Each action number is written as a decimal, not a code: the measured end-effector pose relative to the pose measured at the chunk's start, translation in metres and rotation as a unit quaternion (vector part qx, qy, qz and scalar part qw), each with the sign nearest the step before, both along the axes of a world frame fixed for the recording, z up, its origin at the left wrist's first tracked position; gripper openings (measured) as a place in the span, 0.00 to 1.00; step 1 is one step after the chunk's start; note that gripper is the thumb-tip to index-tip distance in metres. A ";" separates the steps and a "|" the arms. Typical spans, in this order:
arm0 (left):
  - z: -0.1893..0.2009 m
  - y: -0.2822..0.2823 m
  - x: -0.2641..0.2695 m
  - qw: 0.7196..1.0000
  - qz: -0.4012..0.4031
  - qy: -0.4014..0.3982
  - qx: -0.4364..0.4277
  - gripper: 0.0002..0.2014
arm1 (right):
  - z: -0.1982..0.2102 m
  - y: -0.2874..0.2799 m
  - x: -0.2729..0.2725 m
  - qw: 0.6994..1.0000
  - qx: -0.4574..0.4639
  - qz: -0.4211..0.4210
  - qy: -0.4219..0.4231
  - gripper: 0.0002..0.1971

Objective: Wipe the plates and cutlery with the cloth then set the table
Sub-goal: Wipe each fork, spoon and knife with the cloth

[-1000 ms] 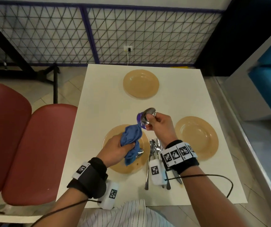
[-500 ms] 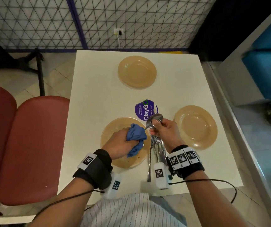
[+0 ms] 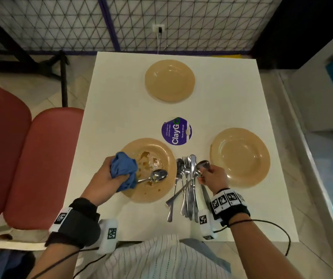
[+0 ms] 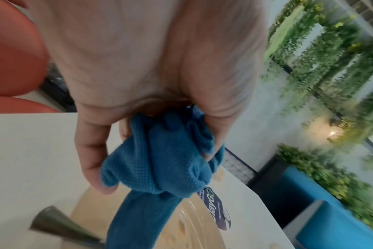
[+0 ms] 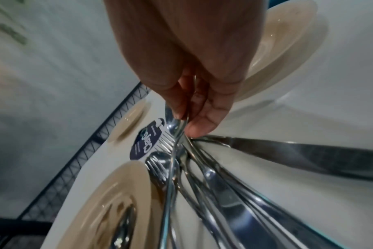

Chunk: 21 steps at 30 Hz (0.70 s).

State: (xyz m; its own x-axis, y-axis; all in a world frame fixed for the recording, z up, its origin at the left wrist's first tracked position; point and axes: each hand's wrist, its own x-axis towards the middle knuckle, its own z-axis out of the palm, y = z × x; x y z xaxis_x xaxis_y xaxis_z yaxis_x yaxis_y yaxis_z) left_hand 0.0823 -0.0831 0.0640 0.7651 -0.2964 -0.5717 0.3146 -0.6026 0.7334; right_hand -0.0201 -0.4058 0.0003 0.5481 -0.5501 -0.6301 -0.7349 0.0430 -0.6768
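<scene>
My left hand (image 3: pixel 110 178) grips a bunched blue cloth (image 3: pixel 124 170) over the left edge of the near plate (image 3: pixel 161 150), which carries brown smears. A spoon (image 3: pixel 156 175) lies in that plate. The left wrist view shows the cloth (image 4: pixel 160 160) squeezed between thumb and fingers above the plate (image 4: pixel 194 224). My right hand (image 3: pixel 206 175) pinches another spoon (image 3: pixel 202 165) near its bowl; its handle slants down-left across the cutlery pile (image 3: pixel 186 190). In the right wrist view the fingertips (image 5: pixel 200 128) pinch the spoon's neck (image 5: pixel 179 128) over the pile (image 5: pixel 202 185).
A clean plate (image 3: pixel 240 158) sits right of the cutlery and another plate (image 3: pixel 169 80) at the far side of the white table (image 3: pixel 121 97). A purple round sticker (image 3: pixel 176 131) lies mid-table. Red seats (image 3: pixel 41 168) stand to the left.
My right hand brought the spoon down from above mid-table to the cutlery pile. My left hand drew the cloth leftward, uncovering the smeared plate and the spoon in it.
</scene>
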 end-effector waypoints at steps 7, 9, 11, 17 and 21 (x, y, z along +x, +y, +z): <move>0.010 -0.015 -0.025 0.991 0.117 -0.029 -0.064 0.45 | -0.012 0.000 0.007 0.983 -0.097 0.152 0.039 0.09; 0.009 -0.014 -0.029 0.986 0.141 -0.049 -0.075 0.42 | -0.007 -0.002 0.008 0.969 -0.138 0.200 0.052 0.12; 0.010 -0.014 -0.034 0.983 0.153 -0.065 -0.072 0.35 | -0.002 -0.004 0.007 0.963 -0.144 0.218 0.063 0.17; 0.017 -0.003 -0.044 0.969 0.214 -0.095 -0.082 0.18 | 0.011 0.020 0.011 0.925 -0.244 0.290 -0.008 0.17; 0.018 0.010 -0.042 0.960 0.239 -0.095 -0.114 0.17 | 0.013 0.063 0.027 0.861 -0.264 0.434 -0.018 0.16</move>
